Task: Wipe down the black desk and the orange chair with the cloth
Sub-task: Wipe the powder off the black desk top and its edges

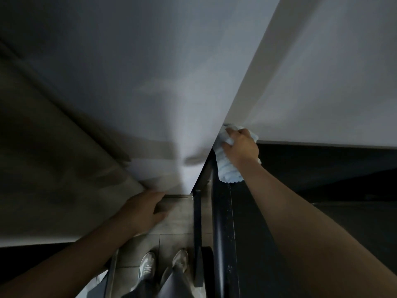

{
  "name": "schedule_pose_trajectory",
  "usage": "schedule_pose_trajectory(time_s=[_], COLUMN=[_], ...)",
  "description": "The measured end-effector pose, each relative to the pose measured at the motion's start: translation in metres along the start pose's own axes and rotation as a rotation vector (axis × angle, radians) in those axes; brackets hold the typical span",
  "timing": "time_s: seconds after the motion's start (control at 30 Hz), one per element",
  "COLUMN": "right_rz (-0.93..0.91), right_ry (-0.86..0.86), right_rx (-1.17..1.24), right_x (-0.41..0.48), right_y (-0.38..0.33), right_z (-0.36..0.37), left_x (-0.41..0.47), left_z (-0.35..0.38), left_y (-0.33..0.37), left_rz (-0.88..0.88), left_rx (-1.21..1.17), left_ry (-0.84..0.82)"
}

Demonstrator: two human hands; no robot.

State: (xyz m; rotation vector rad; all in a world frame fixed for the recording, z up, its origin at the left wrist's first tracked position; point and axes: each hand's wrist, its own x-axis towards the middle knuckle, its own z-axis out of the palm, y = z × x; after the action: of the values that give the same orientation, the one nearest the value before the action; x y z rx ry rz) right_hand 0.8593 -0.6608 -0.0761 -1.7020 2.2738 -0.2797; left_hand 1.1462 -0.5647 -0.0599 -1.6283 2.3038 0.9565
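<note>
The black desk [322,179] fills the right side, its far edge butted against a white wall [333,82] and its far-left corner meeting another wall [129,72], so there is no passage beyond or to the left at that corner. The right hand [241,147] and bunched cloth [227,168] occupy that corner. Along the desk's near-left edge, a narrow strip of tiled floor [178,216] stays open, bounded by a black desk leg [197,233]. The left hand [144,209] hangs over this strip, beside the wall's base.
</note>
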Motion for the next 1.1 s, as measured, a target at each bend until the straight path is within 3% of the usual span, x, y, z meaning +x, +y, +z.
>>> schedule_pose_trajectory(time_s=[0.17,1.1], right_rz=[0.023,0.023], right_ry=[-0.124,-0.078], right_rx=[-0.030,-0.026], right_x=[0.004,-0.099], right_y=[-0.001,0.020], right_z=[0.021,0.038], left_x=[-0.001,-0.020], left_z=[0.006,0.019], left_y=[-0.005,-0.008], left_rz=[-0.030,-0.027], left_rx=[0.025,-0.007], left_ry=[-0.049,-0.105])
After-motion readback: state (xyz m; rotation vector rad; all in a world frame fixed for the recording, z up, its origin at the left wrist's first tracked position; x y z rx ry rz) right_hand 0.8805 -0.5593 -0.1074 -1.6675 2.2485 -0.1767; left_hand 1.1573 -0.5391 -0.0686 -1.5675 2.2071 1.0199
